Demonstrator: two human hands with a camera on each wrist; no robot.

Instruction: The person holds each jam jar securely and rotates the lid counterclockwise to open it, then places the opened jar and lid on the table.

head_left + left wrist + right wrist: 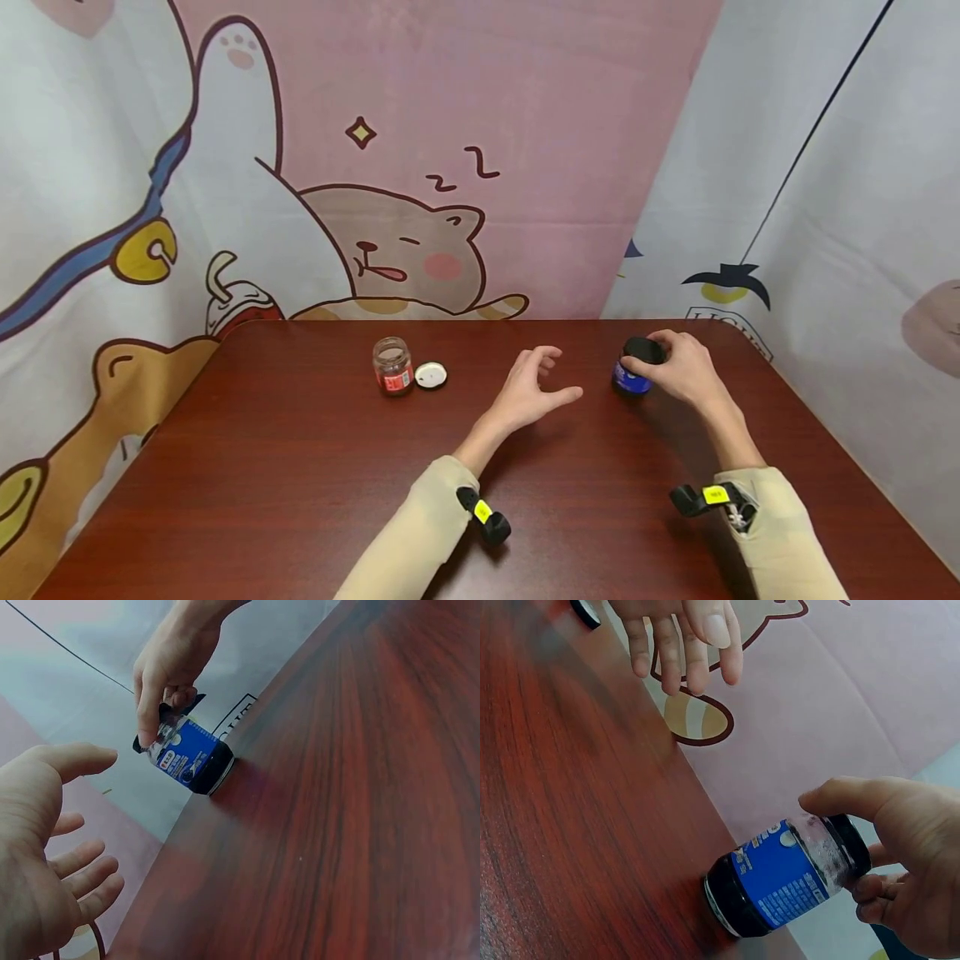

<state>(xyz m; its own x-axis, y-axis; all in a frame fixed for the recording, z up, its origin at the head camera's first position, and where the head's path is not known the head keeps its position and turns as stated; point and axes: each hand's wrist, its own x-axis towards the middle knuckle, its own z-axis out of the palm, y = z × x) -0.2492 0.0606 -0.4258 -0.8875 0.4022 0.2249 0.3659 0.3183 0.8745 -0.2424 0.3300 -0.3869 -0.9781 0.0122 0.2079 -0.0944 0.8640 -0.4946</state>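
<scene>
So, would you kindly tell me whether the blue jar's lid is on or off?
On: the black lid caps the blue jar the right hand holds; tightness unclear.

right hand (686, 367) hides part of the black lid (643, 350) on the blue-labelled jar (632, 385); red-labelled jar's (393, 379) small print is way too tiny from the head cam; loose lid (586, 613) and left hand (695, 645) get chopped by the right wrist view's top edge

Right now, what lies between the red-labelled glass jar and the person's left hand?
The head view shows a round, dark-rimmed white lid, then bare brown table.
</scene>
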